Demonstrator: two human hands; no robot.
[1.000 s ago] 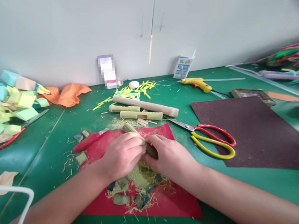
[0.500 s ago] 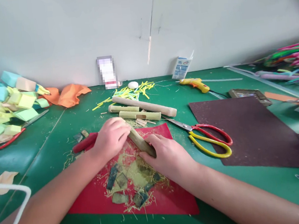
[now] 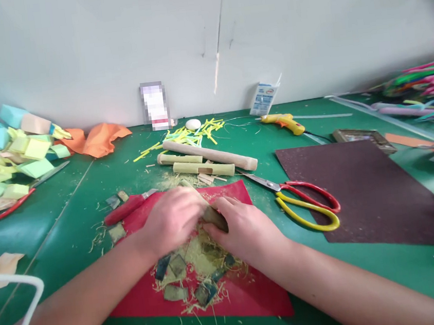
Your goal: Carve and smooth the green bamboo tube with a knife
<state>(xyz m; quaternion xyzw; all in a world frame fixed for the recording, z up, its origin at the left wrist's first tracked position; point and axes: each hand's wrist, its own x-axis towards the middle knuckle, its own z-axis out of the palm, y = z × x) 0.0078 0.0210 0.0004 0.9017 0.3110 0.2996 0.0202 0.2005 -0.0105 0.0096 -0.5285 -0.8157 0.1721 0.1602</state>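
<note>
A short bamboo tube (image 3: pixel 214 216) slants over a red sheet (image 3: pixel 265 302), between my two hands. My right hand (image 3: pixel 249 226) grips its near end, thumb and fingers around it. Motion blurs my left hand (image 3: pixel 176 216), which is curled over the tube's middle; whether anything lies under its fingers is hidden. Below the hands, several dark square pieces (image 3: pixel 205 292), which look like sandpaper, lie among pale dust and shavings. A red-handled knife (image 3: pixel 125 209) rests left of my left hand. Behind are two cut bamboo pieces (image 3: pixel 223 169) and a longer pale stick (image 3: pixel 216 155).
Scissors (image 3: pixel 307 205) with red and yellow handles lie right, partly on a dark brown sheet (image 3: pixel 367 193). Further back are a yellow glue gun (image 3: pixel 282 123), yellow strips (image 3: pixel 209 129) and a leaning phone (image 3: pixel 154 104). Folded papers (image 3: pixel 6 153) and red scissors (image 3: pixel 10 209) occupy the left.
My left hand has slid along the bamboo tube toward my right hand, uncovering the tube's far end and the knife's blade. My right hand keeps its grip in nearly the same place.
</note>
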